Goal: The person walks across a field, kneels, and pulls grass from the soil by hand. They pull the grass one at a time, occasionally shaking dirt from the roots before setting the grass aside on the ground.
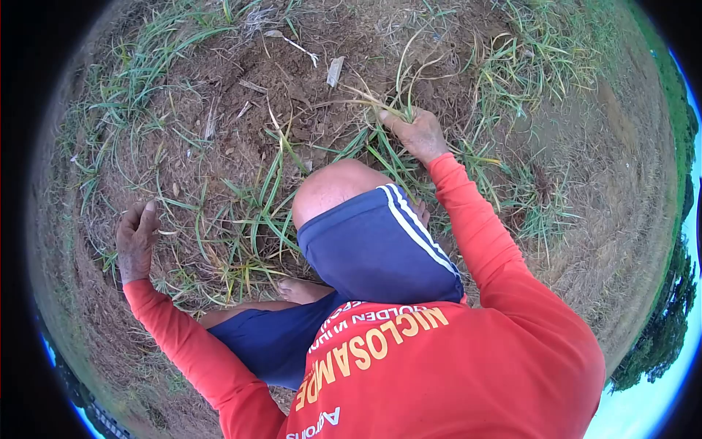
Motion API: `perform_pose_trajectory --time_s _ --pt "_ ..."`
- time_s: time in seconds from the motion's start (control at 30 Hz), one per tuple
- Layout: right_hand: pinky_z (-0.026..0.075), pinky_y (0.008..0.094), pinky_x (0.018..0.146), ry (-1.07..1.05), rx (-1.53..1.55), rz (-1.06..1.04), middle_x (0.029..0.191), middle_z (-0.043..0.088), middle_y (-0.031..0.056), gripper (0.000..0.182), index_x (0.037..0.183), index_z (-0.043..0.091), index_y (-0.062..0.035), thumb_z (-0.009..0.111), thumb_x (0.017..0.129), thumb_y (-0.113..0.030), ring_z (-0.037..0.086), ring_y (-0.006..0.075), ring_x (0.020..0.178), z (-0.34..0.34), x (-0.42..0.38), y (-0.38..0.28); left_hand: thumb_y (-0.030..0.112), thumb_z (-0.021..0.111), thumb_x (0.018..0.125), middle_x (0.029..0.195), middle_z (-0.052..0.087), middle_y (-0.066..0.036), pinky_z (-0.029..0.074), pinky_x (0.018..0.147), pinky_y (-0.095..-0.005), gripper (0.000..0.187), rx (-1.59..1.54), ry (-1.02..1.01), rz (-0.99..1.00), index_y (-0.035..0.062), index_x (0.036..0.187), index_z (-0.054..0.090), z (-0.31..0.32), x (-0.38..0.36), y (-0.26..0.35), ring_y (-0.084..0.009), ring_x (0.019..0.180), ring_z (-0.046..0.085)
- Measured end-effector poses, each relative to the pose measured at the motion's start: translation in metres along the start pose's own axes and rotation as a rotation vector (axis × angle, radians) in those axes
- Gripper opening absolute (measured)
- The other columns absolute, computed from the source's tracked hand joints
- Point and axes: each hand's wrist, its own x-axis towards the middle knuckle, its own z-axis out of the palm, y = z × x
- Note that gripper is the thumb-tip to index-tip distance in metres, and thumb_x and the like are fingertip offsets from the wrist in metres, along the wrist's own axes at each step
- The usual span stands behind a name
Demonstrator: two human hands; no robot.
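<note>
My right hand (422,136) is closed on a bunch of grass blades (401,111). Some blades in it are green and some are dry and yellowish, fanning out beyond the fingertips. Below that hand, more green grass (384,152) grows beside my bent knee. At the left, my left hand (137,238) hovers over or rests near the ground, with thumb and fingers drawn together. Whether anything thin is pinched in it is hidden. Long grass tufts (267,201) stand between my left hand and the knee.
Brown soil (241,132) with dry straw spreads in front of me. A pale flat scrap (335,72) and a whitish dry stalk (296,47) lie farther out. Grass clumps (523,62) grow at the upper right. My bare foot (301,290) is on the ground.
</note>
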Motion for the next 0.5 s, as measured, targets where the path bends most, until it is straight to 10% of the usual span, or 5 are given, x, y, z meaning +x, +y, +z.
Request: perform_pose_trajectory --time_s 0.07,0.17,0.33,0.5 --pt "0.054 0.0486 0.085 -0.037 -0.122 -0.042 0.091 0.071 0.0298 0.056 0.094 0.073 0.0009 0.077 0.081 -0.054 0.069 0.0460 0.091 0.014 -0.009 -0.016 0.046 0.071 0.096 0.094 0.064 0.003 0.044 0.069 -0.0224 0.041 -0.021 0.042 0.005 0.0096 0.114 0.069 -0.002 -0.001 -0.009 -0.0066 0.083 0.060" --pt "0.053 0.0493 0.085 -0.042 -0.181 0.030 0.093 0.071 0.0299 0.049 0.094 0.074 0.0007 0.076 0.082 -0.046 0.069 0.0467 0.091 0.006 0.005 0.002 0.045 0.071 0.096 0.095 0.064 0.004 0.044 0.069 -0.0222 0.040 -0.031 0.064 0.006 0.0105 0.116 0.069 -0.008 -0.006 -0.011 -0.0065 0.084 0.060" --pt "0.051 0.0344 0.073 0.032 0.185 0.162 0.078 0.071 0.0091 0.028 0.094 0.075 -0.0001 0.072 0.084 -0.027 0.064 0.0174 0.075 -0.009 0.007 0.019 0.044 0.071 0.096 0.094 0.064 0.004 0.044 0.069 -0.0218 0.037 -0.084 0.092 -0.015 0.0115 0.113 0.069 -0.013 -0.015 -0.017 -0.0053 0.084 0.059" --pt "0.054 0.0378 0.072 0.097 0.161 0.077 0.080 0.073 0.0130 0.030 0.095 0.076 -0.0006 0.072 0.085 -0.029 0.069 0.0217 0.074 0.006 0.007 -0.003 0.043 0.071 0.096 0.089 0.062 0.005 0.042 0.068 -0.0213 0.035 -0.023 0.050 -0.024 0.0112 0.111 0.070 -0.013 -0.014 -0.008 -0.0042 0.079 0.055"
